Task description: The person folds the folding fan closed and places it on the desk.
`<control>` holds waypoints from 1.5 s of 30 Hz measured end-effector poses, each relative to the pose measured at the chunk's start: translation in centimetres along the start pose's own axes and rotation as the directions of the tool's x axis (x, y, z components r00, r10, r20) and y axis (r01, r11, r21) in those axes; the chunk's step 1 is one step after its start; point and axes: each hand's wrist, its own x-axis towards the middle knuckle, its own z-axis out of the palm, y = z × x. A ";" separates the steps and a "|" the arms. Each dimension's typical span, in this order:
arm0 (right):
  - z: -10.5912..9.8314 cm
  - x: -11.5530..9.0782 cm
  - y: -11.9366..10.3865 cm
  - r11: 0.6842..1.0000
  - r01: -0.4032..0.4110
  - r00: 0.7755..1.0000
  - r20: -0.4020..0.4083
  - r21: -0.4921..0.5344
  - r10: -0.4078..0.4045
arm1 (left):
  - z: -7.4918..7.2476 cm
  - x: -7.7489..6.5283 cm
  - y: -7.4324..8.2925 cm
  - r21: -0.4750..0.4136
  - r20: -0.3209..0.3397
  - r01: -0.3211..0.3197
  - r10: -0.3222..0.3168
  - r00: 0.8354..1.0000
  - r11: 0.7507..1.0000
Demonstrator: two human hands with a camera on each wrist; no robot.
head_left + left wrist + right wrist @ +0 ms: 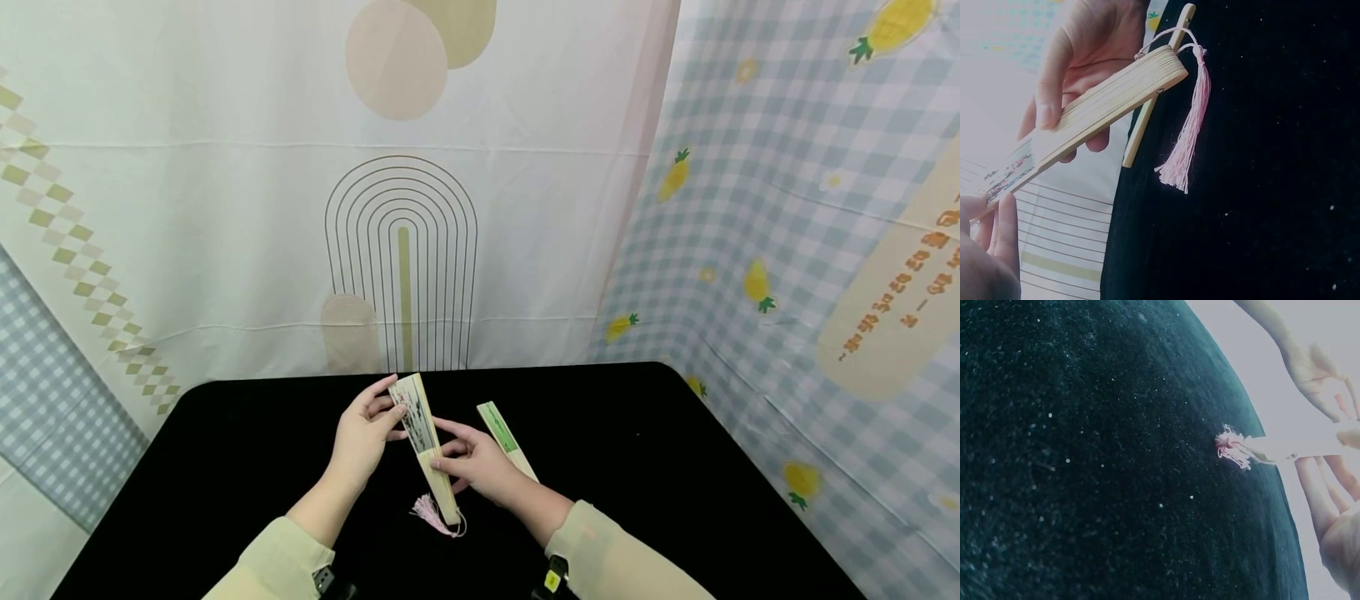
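A closed folding fan (427,458) with pale bamboo ribs and a printed scene on its upper part is held above the black table, tilted. My left hand (363,435) pinches its printed upper end, thumb on the face. Lower down, my right hand (480,462) grips the plain ribs, its thumb on top in the left wrist view. A pink tassel (1190,125) hangs by a cord from the pivot end. In the right wrist view the fan is washed out by glare. A second fan (501,429), with a green panel, lies behind my right hand, partly hidden.
The black-covered table (262,467) has rounded far corners. Behind it hangs a white curtain (225,250) with line arches. A blue checked curtain (750,183) with pineapples closes off the right side.
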 end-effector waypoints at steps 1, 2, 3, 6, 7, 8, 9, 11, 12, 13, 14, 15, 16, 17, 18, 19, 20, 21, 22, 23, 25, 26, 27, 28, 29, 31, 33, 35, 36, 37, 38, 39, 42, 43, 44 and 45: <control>0.0 0.0 0.0 1.000 -0.003 1.000 -0.001 -0.005 0.003 | 0.0 0.0 0.0 0.000 0.000 0.000 0.000 1.000 1.000; 0.0 0.0 -0.1 1.000 -0.007 1.000 -0.001 -0.010 0.007 | 0.0 0.0 0.0 0.001 -0.001 0.001 -0.001 1.000 1.000; 0.0 -0.1 -0.1 1.000 -0.011 1.000 -0.004 -0.018 0.011 | 0.0 0.0 0.0 0.002 -0.001 0.003 -0.003 1.000 1.000; 0.1 -0.1 -0.2 0.999 -0.018 1.000 -0.009 -0.041 0.017 | 0.0 0.0 0.2 0.005 -0.004 0.007 -0.007 1.000 1.000; 0.1 -0.1 -0.2 0.999 -0.016 1.000 -0.011 -0.048 0.016 | 0.0 0.0 0.2 0.005 -0.004 0.010 -0.010 1.000 1.000; 0.2 -0.1 -0.1 0.998 -0.014 1.000 -0.013 -0.056 0.013 | 0.0 0.0 0.3 0.007 -0.004 0.013 -0.013 1.000 1.000; 0.2 -0.1 -0.1 0.998 -0.011 1.000 -0.015 -0.065 0.010 | 0.0 0.0 0.3 0.007 -0.004 0.015 -0.015 1.000 1.000; 0.2 -0.1 -0.1 0.997 -0.005 1.000 -0.015 -0.074 0.004 | 0.0 0.0 0.3 0.010 -0.003 0.017 -0.017 1.000 1.000; 0.3 -0.1 -0.1 0.997 -0.003 1.000 -0.015 -0.078 0.002 | 0.0 0.0 0.3 0.012 -0.003 0.017 -0.017 1.000 1.000; 0.3 -0.1 -0.1 0.997 -0.001 1.000 -0.016 -0.083 -0.001 | 0.0 0.0 0.3 0.014 -0.002 0.015 -0.015 1.000 1.000; 0.3 -0.1 -0.1 0.996 0.000 1.000 -0.016 -0.087 -0.002 | 0.0 0.0 0.3 0.016 -0.003 0.013 -0.013 1.000 1.000; 0.3 -0.1 -0.1 0.996 0.000 1.000 -0.015 -0.090 -0.002 | 0.0 0.0 0.2 0.019 -0.003 0.010 -0.010 1.000 1.000; 0.3 -0.1 -0.1 0.996 0.001 1.000 -0.015 -0.092 -0.002 | 0.0 0.0 0.2 0.020 -0.005 0.007 -0.007 1.000 1.000; 0.3 -0.1 -0.1 0.996 0.002 1.000 -0.015 -0.094 -0.004 | 0.1 0.0 0.2 0.020 -0.006 0.001 -0.001 1.000 1.000; 0.3 -0.2 -0.2 0.995 0.002 1.000 -0.016 -0.098 -0.003 | 0.1 0.1 0.1 0.021 -0.008 -0.005 0.005 1.000 1.000; 0.3 -0.2 -0.2 0.995 0.001 1.000 -0.017 -0.101 -0.002 | 0.1 0.1 0.0 0.023 -0.011 -0.010 0.010 1.000 1.000; 0.3 -0.2 -0.2 0.995 -0.002 1.000 -0.018 -0.105 0.000 | 0.2 0.1 0.0 0.024 -0.014 -0.015 0.015 1.000 1.000; 0.4 -0.2 -0.2 0.994 -0.004 1.000 -0.021 -0.108 0.002 | 0.2 0.1 0.0 0.025 -0.018 -0.018 0.019 1.000 1.000; 0.4 -0.3 -0.3 0.994 -0.006 1.000 -0.023 -0.111 0.003 | 0.2 0.1 -0.1 0.026 -0.023 -0.022 0.023 0.999 0.999; 0.5 -0.3 -0.5 0.994 -0.008 1.000 -0.026 -0.113 0.005 | 0.3 0.1 -0.1 0.027 -0.026 -0.025 0.025 0.999 0.999; 0.6 -0.5 -0.8 0.993 -0.007 1.000 -0.030 -0.118 0.004 | 0.3 0.1 -0.1 0.031 -0.030 -0.024 0.025 0.999 0.999; 0.7 -0.7 -1.2 0.993 -0.004 1.000 -0.030 -0.118 0.000 | 0.3 0.0 -0.1 0.030 -0.033 -0.023 0.024 0.999 0.999; 0.8 -0.8 -1.6 0.993 0.000 1.000 -0.030 -0.119 -0.004 | 0.4 0.0 -0.1 0.026 -0.035 -0.021 0.021 0.999 0.999; 0.9 -1.0 -1.9 0.993 0.002 1.000 -0.030 -0.120 -0.006 | 0.4 0.0 0.0 0.021 -0.036 -0.019 0.020 0.999 1.000; 1.0 -1.1 -2.2 0.993 0.004 1.000 -0.029 -0.121 -0.007 | 0.4 0.0 0.0 0.017 -0.036 -0.016 0.017 0.999 1.000; 1.0 -1.3 -2.6 0.993 0.012 1.000 -0.025 -0.118 -0.015 | 0.3 0.0 0.0 0.007 -0.034 -0.009 0.010 0.999 1.000; 1.0 -1.1 -2.3 0.994 0.007 1.000 -0.024 -0.111 -0.010 | 0.3 0.0 -0.1 0.002 -0.032 -0.005 0.005 0.999 1.000; 0.8 -0.9 -1.7 0.994 0.002 1.000 -0.021 -0.106 -0.004 | 0.3 -0.1 -0.1 -0.001 -0.028 -0.003 0.003 1.000 1.000; 0.7 -0.8 -1.4 0.995 0.000 1.000 -0.020 -0.103 -0.002 | 0.2 -0.1 -0.1 -0.004 -0.026 -0.002 0.002 1.000 1.000; 0.6 -0.6 -1.0 0.995 -0.008 1.000 -0.019 -0.104 0.006 | 0.2 -0.1 -0.1 -0.009 -0.023 -0.003 0.003 1.000 1.000; 0.5 -0.5 -0.7 0.995 -0.008 1.000 -0.016 -0.101 0.007 | 0.2 -0.1 -0.2 -0.013 -0.021 -0.003 0.003 1.000 1.000; 0.4 -0.4 -0.5 0.995 -0.009 1.000 -0.013 -0.100 0.008 | 0.2 -0.1 -0.2 -0.017 -0.018 -0.004 0.004 1.000 1.000; 0.3 -0.2 -0.2 0.996 -0.005 1.000 0.000 -0.094 0.005 | 0.2 -0.1 -0.2 -0.026 -0.001 -0.004 0.004 1.000 1.000; 0.2 -0.2 -0.2 0.996 -0.006 1.000 0.005 -0.094 0.006 | 0.1 -0.1 -0.2 -0.028 0.004 -0.004 0.004 1.000 1.000; 0.2 -0.2 -0.1 0.996 -0.006 1.000 0.009 -0.093 0.007 | 0.1 -0.1 -0.2 -0.029 0.008 -0.004 0.005 1.000 1.000; 0.2 -0.2 -0.2 0.996 -0.008 1.000 0.015 -0.093 0.009 | 0.1 -0.1 -0.2 -0.029 0.012 -0.004 0.004 1.000 1.000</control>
